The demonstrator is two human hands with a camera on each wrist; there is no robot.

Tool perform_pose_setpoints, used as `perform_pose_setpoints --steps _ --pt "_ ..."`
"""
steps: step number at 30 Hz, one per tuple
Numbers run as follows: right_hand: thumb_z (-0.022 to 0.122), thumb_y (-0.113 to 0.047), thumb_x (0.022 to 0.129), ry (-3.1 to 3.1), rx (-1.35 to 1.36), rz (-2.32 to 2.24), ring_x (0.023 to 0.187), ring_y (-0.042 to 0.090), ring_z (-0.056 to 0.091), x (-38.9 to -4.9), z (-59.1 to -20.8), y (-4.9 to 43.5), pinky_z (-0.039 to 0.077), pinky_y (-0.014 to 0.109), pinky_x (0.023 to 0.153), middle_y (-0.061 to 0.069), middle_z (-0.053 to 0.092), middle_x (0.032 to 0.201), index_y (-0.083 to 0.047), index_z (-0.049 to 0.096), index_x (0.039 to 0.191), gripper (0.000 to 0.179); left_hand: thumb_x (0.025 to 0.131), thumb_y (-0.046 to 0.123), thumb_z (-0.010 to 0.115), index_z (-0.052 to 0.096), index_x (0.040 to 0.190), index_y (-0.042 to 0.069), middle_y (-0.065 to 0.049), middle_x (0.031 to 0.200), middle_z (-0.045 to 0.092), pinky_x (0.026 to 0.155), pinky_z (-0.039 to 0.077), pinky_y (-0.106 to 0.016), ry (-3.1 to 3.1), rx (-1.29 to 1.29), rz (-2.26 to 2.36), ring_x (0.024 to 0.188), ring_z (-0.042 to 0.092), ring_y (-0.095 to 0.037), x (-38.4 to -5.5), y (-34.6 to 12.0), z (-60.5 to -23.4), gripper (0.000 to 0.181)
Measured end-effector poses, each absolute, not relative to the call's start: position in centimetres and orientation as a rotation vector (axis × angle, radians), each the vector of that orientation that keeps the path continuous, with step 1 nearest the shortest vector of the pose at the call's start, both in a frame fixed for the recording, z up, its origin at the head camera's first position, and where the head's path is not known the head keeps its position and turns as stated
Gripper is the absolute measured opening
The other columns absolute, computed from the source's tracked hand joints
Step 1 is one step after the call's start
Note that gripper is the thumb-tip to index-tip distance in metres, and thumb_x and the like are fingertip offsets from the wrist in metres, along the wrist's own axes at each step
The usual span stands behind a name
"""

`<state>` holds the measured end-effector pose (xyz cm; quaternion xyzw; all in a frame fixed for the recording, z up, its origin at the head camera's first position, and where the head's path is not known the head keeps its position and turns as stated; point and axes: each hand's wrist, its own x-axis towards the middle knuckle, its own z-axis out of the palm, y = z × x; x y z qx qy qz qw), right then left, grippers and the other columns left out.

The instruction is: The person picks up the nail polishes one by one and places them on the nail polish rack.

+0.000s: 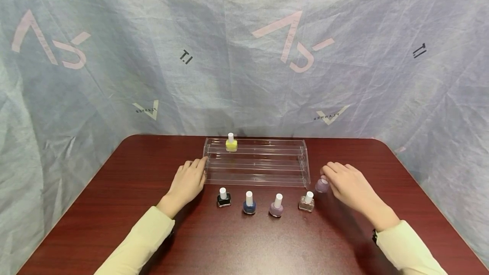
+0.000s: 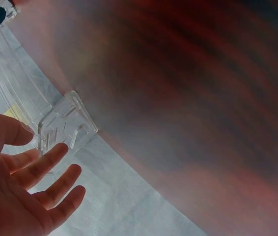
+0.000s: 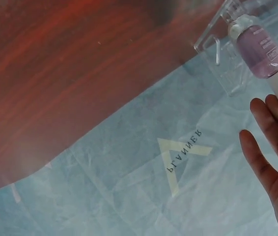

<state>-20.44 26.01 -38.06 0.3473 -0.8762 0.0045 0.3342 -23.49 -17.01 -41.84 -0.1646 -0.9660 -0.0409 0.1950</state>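
A clear stepped rack (image 1: 256,166) stands near the far side of the table, with a yellow nail polish bottle (image 1: 231,145) on its top tier. My left hand (image 1: 188,180) is at the rack's left end, fingertips touching the end panel. The left wrist view shows these fingers (image 2: 55,194) loosely extended and spread. By its white cap, my right hand (image 1: 349,183) holds a mauve nail polish bottle (image 3: 261,51) just off the rack's right end; the thumb is hidden in the right wrist view. Nearest to that hand on the table is a glittery brownish nail polish bottle (image 1: 306,203).
In front of the rack stand a black nail polish bottle (image 1: 223,199), a dark blue one (image 1: 249,206) and another mauve one (image 1: 276,209), white caps up. They are spaced apart on the dark red wooden table (image 1: 263,245). A grey printed cloth (image 1: 229,75) hangs behind the table's far edge.
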Motion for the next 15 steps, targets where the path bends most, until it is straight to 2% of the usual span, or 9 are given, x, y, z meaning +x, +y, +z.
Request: perform_pose_setpoints --steps 7,15 --pt "0.055 -0.016 0.081 -2.269 0.913 0.005 0.069 0.023 0.054 -21.1 -37.3 25.6 0.039 0.034 0.059 0.002 0.052 0.076 -0.010 0.054 0.080 0.007 0.087 0.016 0.055 0.047 0.130 0.004 -0.011 0.116 0.059 0.082 0.045 -0.046 -2.701 -0.463 -0.115 0.102 0.055 -0.033 -23.5 -17.0 -41.9 0.045" --pt "0.055 -0.016 0.082 -2.249 0.940 0.002 0.067 0.021 0.052 -21.6 -36.4 25.0 0.038 0.032 0.057 0.002 0.051 0.075 -0.009 0.054 0.079 0.007 0.087 0.016 0.055 0.047 0.130 0.004 -0.011 0.115 0.059 0.082 0.044 -0.046 -2.704 -0.462 -0.117 0.103 0.055 -0.034 -23.5 -17.0 -41.9 0.045"
